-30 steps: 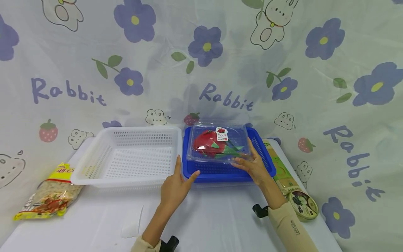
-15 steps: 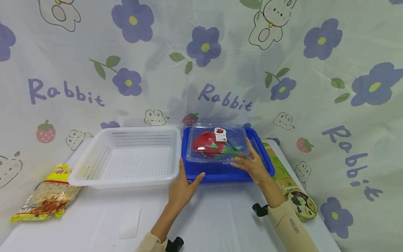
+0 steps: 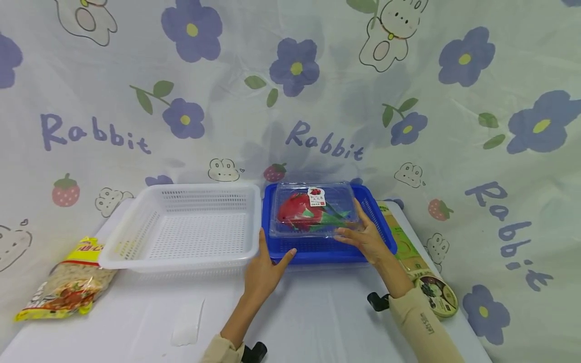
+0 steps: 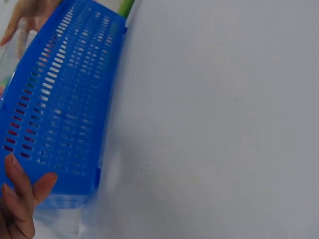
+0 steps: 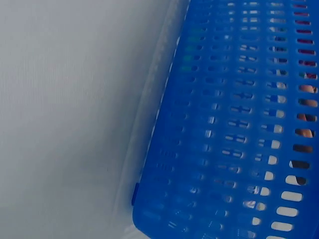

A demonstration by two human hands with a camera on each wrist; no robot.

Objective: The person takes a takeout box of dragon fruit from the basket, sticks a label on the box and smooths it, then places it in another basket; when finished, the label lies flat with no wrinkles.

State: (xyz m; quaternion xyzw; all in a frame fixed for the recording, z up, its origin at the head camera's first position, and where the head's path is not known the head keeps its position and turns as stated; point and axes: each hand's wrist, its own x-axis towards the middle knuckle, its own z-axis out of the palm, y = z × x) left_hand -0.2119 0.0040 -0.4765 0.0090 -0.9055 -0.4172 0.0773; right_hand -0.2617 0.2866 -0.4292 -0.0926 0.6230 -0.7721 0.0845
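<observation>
A clear plastic box [image 3: 290, 230] with a white label holds a red dragon fruit [image 3: 292, 209] with green tips. It sits low over the blue basket [image 3: 317, 256], overlapping its back half. My right hand [image 3: 368, 241] grips the box's right front corner, thumb along the front and fingers up the side. At the blue basket's left front corner is my left hand [image 3: 263, 272], index finger straight and thumb spread along the rim. In the left wrist view, the left fingers [image 4: 20, 184] lie against the basket's end. The right wrist view shows the blue basket's perforated side [image 5: 224, 124].
A white basket [image 3: 181, 262] stands left of the blue one. At the far left lies a yellow-topped food bag [image 3: 68, 285]. A green package [image 3: 401, 242] and a round tin [image 3: 437, 297] line the right edge. A printed cloth [image 3: 245, 126] hangs behind.
My left hand has moved right to the blue basket's corner. The box in my right hand has come down slightly into the blue basket.
</observation>
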